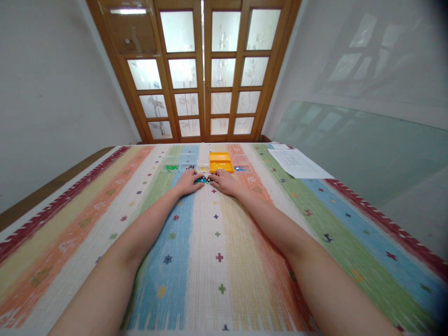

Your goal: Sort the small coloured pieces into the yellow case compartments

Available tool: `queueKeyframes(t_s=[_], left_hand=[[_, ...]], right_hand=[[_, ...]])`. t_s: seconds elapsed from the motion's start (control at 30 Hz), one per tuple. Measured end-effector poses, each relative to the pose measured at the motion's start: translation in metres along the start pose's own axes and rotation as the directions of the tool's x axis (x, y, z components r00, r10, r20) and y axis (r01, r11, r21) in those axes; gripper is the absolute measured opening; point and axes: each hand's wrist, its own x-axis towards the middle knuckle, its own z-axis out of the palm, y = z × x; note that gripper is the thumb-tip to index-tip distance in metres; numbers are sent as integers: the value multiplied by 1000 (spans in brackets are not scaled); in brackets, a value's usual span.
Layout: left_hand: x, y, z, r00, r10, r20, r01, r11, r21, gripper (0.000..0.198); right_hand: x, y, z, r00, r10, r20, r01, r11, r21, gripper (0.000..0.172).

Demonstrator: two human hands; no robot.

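Observation:
A small pile of tiny multicoloured pieces (202, 179) lies on the striped tablecloth, between my two hands. From its left side, my left hand (188, 182) rests on the cloth with thumb and fingers apart at the pile's edge. My right hand (226, 182) reaches in from the right, its fingers likewise parted and touching the pieces. Whether a single piece sits under any fingertip is too small to tell. Just beyond the right hand stands an open yellow box (221, 156) with small light pieces in it.
Shallow clear trays flank the yellow box: green pieces (171, 168) and dark red ones (190, 167) on the left, blue ones (239, 168) on the right. Printed paper sheets (299, 163) lie at the table's right. Behind the striped tablecloth (206, 261) are wood-framed glass doors (206, 74).

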Motion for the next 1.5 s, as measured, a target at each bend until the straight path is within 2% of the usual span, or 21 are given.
queueKeyframes(t_s=[0.17,0.3,0.4,0.6,0.77,1.03,1.2,1.3,1.5], left_hand=[[1,4,1,1000,30,11,-29,999,-34,42],[0,-2,-6,999,35,25,-33,997,-75,46],[-2,-15,-16,998,38,51,-30,991,-132,49],[-5,-56,-34,987,58,149,-8,949,-314,53],[-13,-75,-44,984,9,180,52,943,-329,60],[-16,-74,-45,986,-33,166,86,944,-320,61],[-13,-67,-43,987,-42,153,73,977,-202,65],[-14,-65,-39,990,-39,136,64,980,-190,59],[-17,-71,-38,993,-46,110,74,961,-268,46]], right_hand=[[-2,1,-1,1000,4,-5,-4,1000,28,37],[-5,2,-1,1000,9,-30,-8,998,56,38],[-8,4,-2,999,6,-38,-3,998,67,39],[-10,11,-8,1000,30,-5,-30,997,66,41],[-11,17,-12,999,54,2,-54,996,65,34],[-12,16,-13,998,64,-5,-64,996,62,33],[-11,14,-15,999,47,-4,-47,997,58,34],[-11,15,-14,999,50,2,-50,997,57,34],[-11,16,-13,998,67,4,-67,997,49,34]])
